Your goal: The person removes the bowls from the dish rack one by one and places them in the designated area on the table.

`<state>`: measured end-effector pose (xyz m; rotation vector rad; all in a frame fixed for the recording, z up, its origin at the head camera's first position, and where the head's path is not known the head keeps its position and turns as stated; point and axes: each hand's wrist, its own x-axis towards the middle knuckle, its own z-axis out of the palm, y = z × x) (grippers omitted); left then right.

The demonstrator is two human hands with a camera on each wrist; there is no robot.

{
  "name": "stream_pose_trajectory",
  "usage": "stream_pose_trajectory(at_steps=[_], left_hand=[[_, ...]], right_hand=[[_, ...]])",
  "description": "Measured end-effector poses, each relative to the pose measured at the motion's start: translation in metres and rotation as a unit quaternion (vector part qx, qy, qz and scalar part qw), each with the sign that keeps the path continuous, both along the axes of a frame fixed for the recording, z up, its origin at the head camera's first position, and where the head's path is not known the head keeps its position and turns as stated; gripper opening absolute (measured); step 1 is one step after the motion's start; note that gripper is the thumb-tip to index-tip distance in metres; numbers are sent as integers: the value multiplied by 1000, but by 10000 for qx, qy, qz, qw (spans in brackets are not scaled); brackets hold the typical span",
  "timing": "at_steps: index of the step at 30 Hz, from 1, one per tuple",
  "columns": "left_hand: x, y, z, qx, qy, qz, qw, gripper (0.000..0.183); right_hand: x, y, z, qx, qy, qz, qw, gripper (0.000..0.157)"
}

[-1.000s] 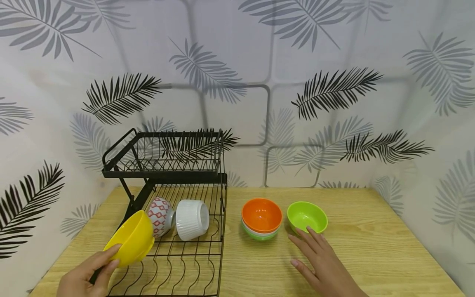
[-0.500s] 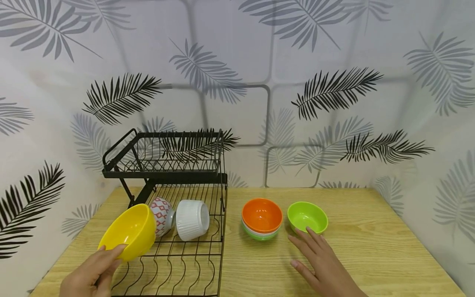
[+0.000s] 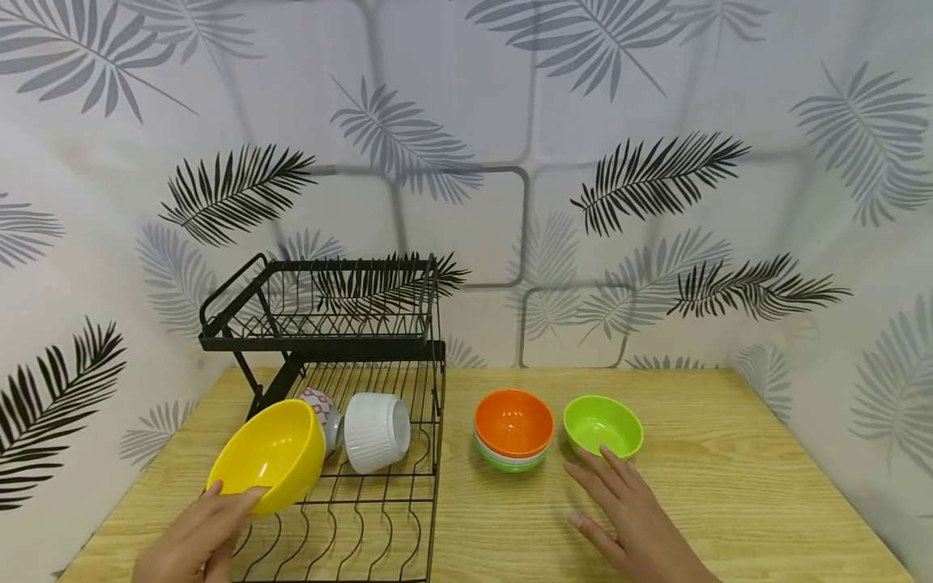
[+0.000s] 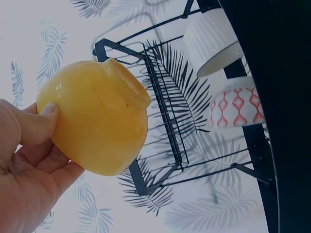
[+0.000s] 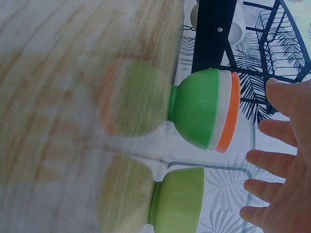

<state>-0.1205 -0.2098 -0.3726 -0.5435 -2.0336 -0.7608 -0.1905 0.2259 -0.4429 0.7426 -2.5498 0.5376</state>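
My left hand [image 3: 197, 534] pinches a yellow bowl [image 3: 270, 457] by its rim, thumb on the outer wall in the left wrist view. Tilted, the bowl shows its inside to the head camera, over the front left of the black dish rack [image 3: 350, 502]. Behind it, a red-and-white patterned bowl [image 3: 321, 409] and a white ribbed cup [image 3: 376, 432] lie on their sides in the rack's lower tier. My right hand [image 3: 627, 510] holds nothing; its fingers are spread in front of a lime green bowl [image 3: 603, 423]. Left of that stands a stack of bowls with an orange bowl [image 3: 513, 421] on top.
The rack's upper tier [image 3: 321, 340] overhangs the back of the lower one. Under the bowls lies a wooden tabletop [image 3: 729, 470], and a leaf-patterned wall covering [image 3: 466, 105] rises behind it.
My left hand has moved a little to the right and turned the yellow bowl so more of its inside faces the head camera. The right hand has stayed still.
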Motion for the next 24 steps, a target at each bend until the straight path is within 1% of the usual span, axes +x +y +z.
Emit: stream_pose_trajectory(at_steps=[4,5,6,9,11,17,21,24], left_hand=[[0,6,2,-118,3,-113,9999,42],[0,7,2,-163,8,-88,9998,50],[0,8,2,-218,4,-55,9997,52],[1,10,2,-355,-62,1,9993,53],[0,11,3,-427,-42,43,9991,53],[1,15,7,-436,-11,-125,9990,53],[1,21,10,-466,-64,-231,9986,55],[0,25,12,-480,-35,-283,9984,55]], right_hand=[[0,-1,0,43,19,-60,10000,55],[0,-1,0,50,-4,-79,10000,55],[1,-2,0,51,-36,-97,9999,55],[1,-2,0,62,-112,-127,9998,55],[2,-2,0,58,-140,-121,9998,55],[2,-3,1,17,-204,-115,9997,55],[2,-3,1,17,-223,-123,9997,55],[2,-3,0,36,-203,-124,9997,55]])
